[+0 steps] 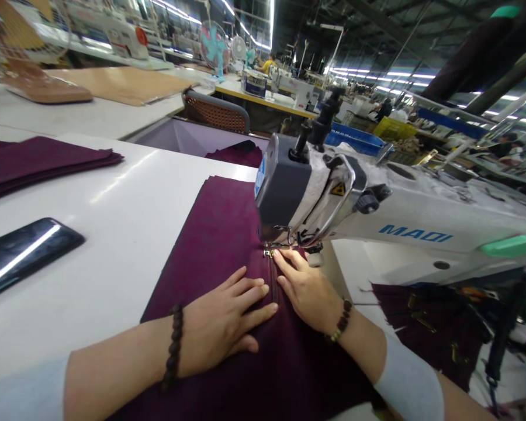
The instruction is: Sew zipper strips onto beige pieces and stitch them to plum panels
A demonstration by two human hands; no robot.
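A maroon fabric panel [214,234] lies on the white table under the head of a sewing machine [284,181]. Down its middle runs a narrow dark strip [273,283] that looks like a zipper, with a small gold-coloured metal piece at the presser foot [269,252]. My left hand [221,321] rests on the cloth, fingers spread, their tips just left of the strip. To the right of the strip, my right hand [309,289] presses on the fabric with outstretched fingers, the index fingertip beside the foot. The needle point cannot be made out.
A black phone [30,254] lies at the left of the table, in front of stacked maroon pieces [44,166]. More maroon cloth with gold-coloured bits [425,321] is at right, below the machine arm. A chair [217,111] stands beyond the table.
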